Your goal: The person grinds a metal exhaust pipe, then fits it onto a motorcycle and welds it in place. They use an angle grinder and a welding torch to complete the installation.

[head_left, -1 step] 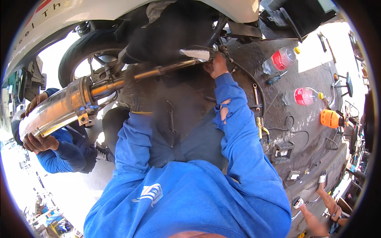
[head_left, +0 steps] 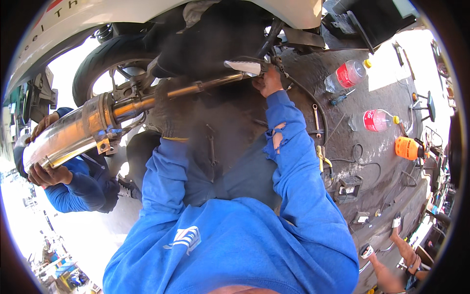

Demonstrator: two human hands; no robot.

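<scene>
A long metal exhaust with a broad silver muffler (head_left: 63,134) and a narrow exhaust pipe (head_left: 183,91) runs from the left toward the middle, beneath a motorcycle. My left hand (head_left: 166,110), in a dark knit glove with a yellow cuff edge, is wrapped round the pipe just right of the muffler. At the pipe's far right end is my bare right hand (head_left: 269,82), its fingers closed; what they grip is partly hidden. Beside them lies a pale, flat, tapered piece (head_left: 243,67). On the left, a co-worker's hands (head_left: 49,175) hold the muffler's wide end.
A motorcycle wheel (head_left: 110,66) stands behind the muffler. To the right on the dark floor lie two plastic bottles (head_left: 346,76), a spanner (head_left: 316,117), a screwdriver (head_left: 341,98), yellow-handled pliers (head_left: 321,158), an orange container (head_left: 409,147) and a work lamp (head_left: 348,189). Someone's legs (head_left: 406,247) show lower right.
</scene>
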